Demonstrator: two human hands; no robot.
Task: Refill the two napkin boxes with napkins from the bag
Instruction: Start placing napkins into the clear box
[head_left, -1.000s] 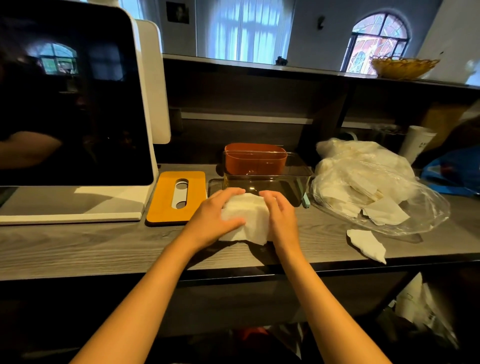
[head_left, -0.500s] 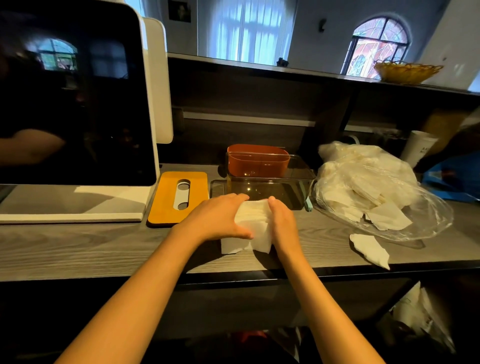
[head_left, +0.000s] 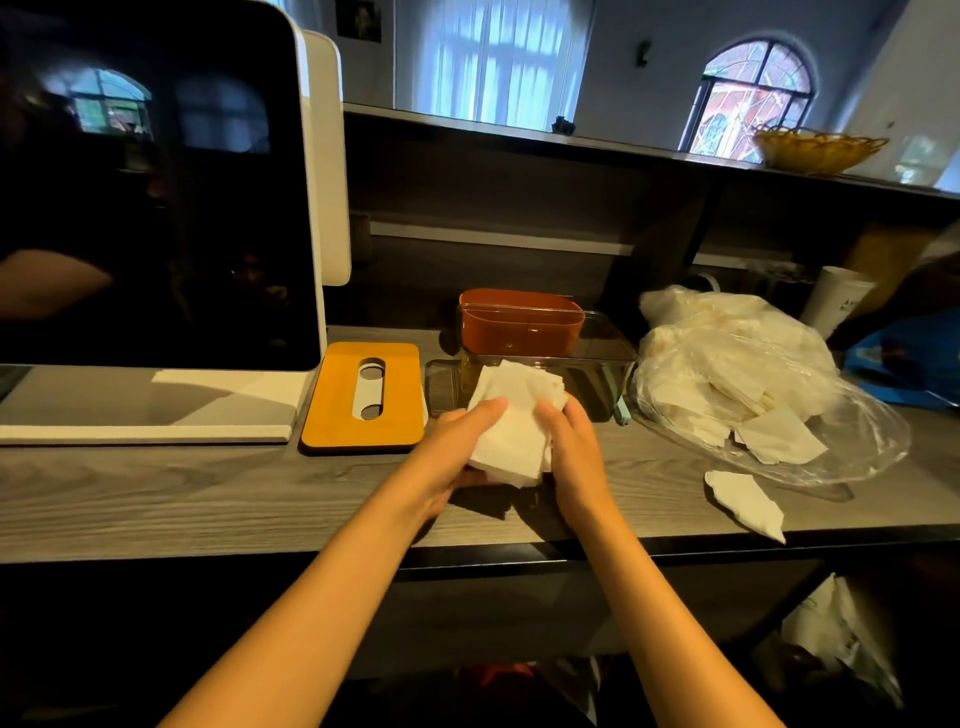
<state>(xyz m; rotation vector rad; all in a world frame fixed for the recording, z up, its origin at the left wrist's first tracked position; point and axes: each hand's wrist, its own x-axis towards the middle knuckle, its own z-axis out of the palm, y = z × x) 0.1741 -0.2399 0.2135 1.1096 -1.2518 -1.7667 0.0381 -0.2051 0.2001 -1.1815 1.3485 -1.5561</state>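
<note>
Left hand (head_left: 451, 451) and right hand (head_left: 571, 447), each grip curled around soft white napkin stack (head_left: 511, 426), before clear rectangular box (head_left: 592, 366)

You stand at a grey wood-grain counter (head_left: 156, 499) with a dark front edge. Left of your hands sits a large dark screen (head_left: 150, 197) in a white frame. Beyond your hands runs a dark raised shelf (head_left: 519, 132) — a woven yellow basket (head_left: 818, 150) rests at its right end. Farther back, a curtained window (head_left: 498, 62) glows pale, and an arched window (head_left: 753, 98) sits to the right in a bluish wall.
</note>
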